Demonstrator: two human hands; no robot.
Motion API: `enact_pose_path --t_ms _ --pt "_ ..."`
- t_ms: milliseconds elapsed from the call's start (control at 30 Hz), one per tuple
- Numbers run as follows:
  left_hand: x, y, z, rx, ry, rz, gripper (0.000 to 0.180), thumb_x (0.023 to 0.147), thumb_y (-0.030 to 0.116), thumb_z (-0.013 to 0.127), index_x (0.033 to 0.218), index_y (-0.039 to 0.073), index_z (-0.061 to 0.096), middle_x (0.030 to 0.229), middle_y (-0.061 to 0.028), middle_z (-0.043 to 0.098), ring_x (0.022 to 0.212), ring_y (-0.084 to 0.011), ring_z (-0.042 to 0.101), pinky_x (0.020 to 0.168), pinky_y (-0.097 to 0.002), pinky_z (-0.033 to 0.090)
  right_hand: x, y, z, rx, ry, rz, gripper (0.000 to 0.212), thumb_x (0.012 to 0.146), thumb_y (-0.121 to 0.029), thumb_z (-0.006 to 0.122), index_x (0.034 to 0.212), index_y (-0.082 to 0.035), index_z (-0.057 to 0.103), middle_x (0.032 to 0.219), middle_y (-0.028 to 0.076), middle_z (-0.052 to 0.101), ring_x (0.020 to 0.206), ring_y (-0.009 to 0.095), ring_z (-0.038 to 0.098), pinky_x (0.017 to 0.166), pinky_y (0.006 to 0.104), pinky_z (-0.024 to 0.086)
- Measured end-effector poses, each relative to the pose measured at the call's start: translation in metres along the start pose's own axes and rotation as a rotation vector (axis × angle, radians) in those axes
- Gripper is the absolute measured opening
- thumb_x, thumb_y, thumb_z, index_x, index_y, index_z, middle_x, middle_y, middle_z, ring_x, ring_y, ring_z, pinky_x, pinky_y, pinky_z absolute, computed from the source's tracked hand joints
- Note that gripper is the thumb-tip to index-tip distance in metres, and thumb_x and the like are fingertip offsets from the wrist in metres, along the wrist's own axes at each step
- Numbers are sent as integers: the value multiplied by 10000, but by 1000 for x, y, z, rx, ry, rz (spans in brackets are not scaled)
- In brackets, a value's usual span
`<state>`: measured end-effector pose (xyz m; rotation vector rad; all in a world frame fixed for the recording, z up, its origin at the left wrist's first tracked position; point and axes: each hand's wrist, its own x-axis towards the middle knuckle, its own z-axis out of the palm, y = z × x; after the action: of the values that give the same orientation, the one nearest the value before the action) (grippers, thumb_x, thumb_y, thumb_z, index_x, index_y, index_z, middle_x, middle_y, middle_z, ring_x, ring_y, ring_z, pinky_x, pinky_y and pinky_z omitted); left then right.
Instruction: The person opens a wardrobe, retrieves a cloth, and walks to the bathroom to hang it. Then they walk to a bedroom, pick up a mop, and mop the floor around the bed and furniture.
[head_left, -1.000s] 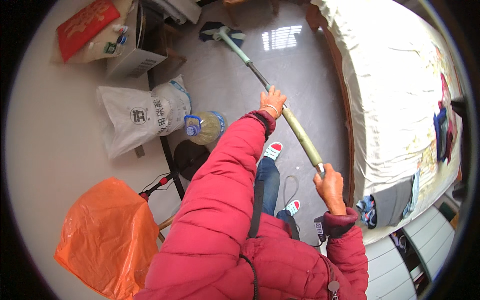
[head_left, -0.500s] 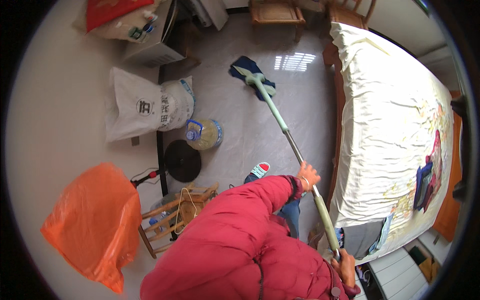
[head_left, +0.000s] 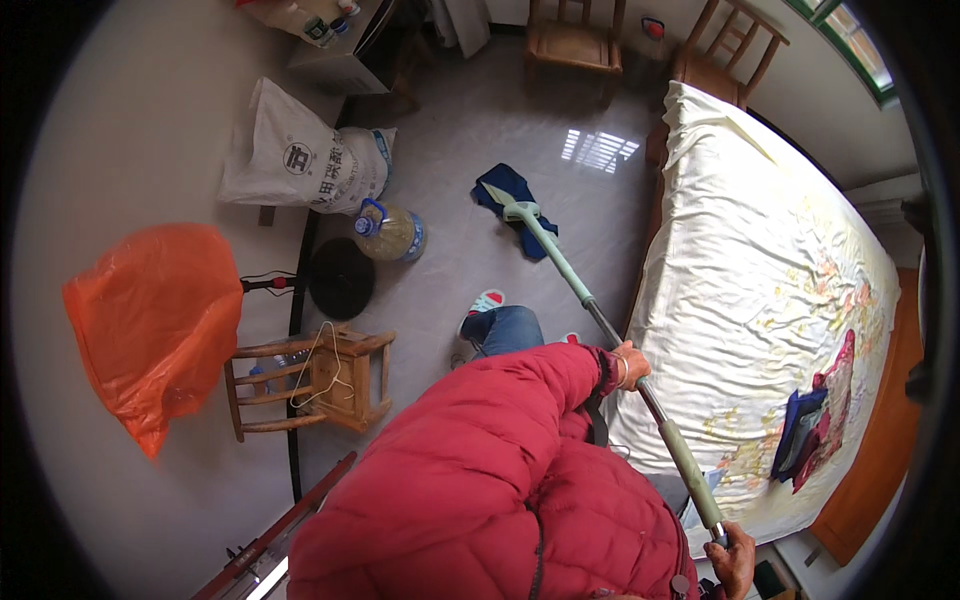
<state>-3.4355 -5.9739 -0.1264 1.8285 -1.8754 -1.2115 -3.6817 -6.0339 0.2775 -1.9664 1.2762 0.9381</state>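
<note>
A mop with a pale green and metal pole (head_left: pixel 560 262) slants across the picture from far left to near right. Its flat head, covered in dark blue cloth (head_left: pixel 507 190), lies on the grey tiled floor. My left hand (head_left: pixel 632 366) is closed around the metal part of the pole at mid-length, beside the bed's edge. Lower right, my right hand (head_left: pixel 735 558) grips the pole's end, just past the olive-green grip (head_left: pixel 690 465). Red padded sleeves cover both my arms. One shoe (head_left: pixel 485 305) shows below my jeans.
The bed (head_left: pixel 720 300) with a pale sheet and folded clothes fills the right. Leftward stand a white sack (head_left: pixel 300 155), a large oil bottle (head_left: pixel 395 235), a round black base (head_left: pixel 342 278), a wooden stool (head_left: pixel 350 380) and an orange bag (head_left: pixel 160 320). Wooden chairs (head_left: pixel 575 45) stand at the back.
The mop head has come back toward me over the floor, and both hands keep their hold on the pole. My view has shifted, and more of my bent leg shows.
</note>
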Motion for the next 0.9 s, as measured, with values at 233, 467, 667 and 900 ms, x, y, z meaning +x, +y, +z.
enact_pose_path --t_ms 233,467,667,900 --pt "16 -15 -43 97 106 -51 91 664 186 662 754 175 660 786 -55 663 832 -253 636 772 -405 382 55 21 -14 186 32 59 436 737 -108 599 1152 15 541 968 167 594 884 241 561 788 343 437" --pt "14 -107 -121 130 322 -103 30 668 180 665 698 183 659 708 -45 650 783 -234 633 756 -400 376 140 -15 -33 143 306 -253 405 626 -47 675 1019 11 601 705 118 557 653 171 495 619 328 432" --pt "13 -227 -196 207 464 -232 92 678 250 672 691 175 621 706 -26 630 779 -233 602 759 -395 366 234 -144 -69 -77 398 -484 388 682 -11 649 1059 -4 559 748 169 567 628 295 530 598 357 429" --pt "6 -316 -262 86 665 -531 100 741 225 659 816 180 610 842 -46 586 946 -238 534 844 -432 319 285 -277 -98 104 551 -612 216 809 -12 654 1008 1 570 785 97 596 710 125 555 650 257 453"
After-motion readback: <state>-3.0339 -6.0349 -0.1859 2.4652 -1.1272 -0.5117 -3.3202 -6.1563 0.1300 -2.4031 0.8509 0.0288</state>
